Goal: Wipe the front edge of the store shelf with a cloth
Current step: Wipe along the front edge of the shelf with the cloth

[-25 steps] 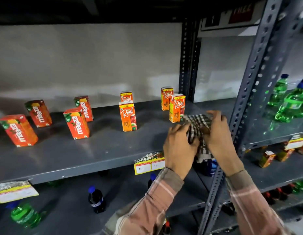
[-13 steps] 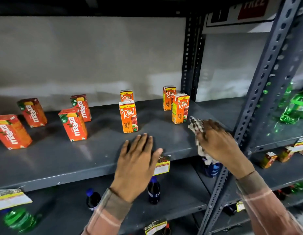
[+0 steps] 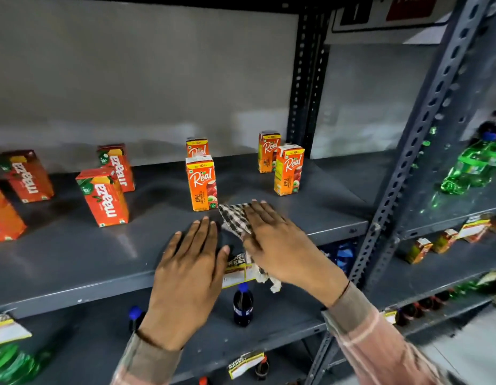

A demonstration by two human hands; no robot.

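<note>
A checked black-and-white cloth [image 3: 235, 219] lies on the grey metal shelf [image 3: 74, 259] near its front edge, and a crumpled end hangs over the edge. My right hand [image 3: 280, 243] lies flat on the cloth and presses it onto the shelf. Just to its left, my left hand [image 3: 190, 276] rests flat on the shelf's front edge, fingers spread, holding nothing. The part of the cloth under my right palm is hidden.
Orange Real juice cartons [image 3: 201, 183] stand right behind the cloth; red Maaza cartons [image 3: 104, 197] stand to the left. A slotted upright post [image 3: 408, 162] rises at right. A price label [image 3: 237, 270] hangs on the edge. Dark bottles [image 3: 242, 304] stand below, green bottles [image 3: 474, 165] at right.
My right hand has slid the cloth leftward along the shelf, from the upright post toward the middle. My left hand let go of the cloth earlier and now lies flat on the shelf edge.
</note>
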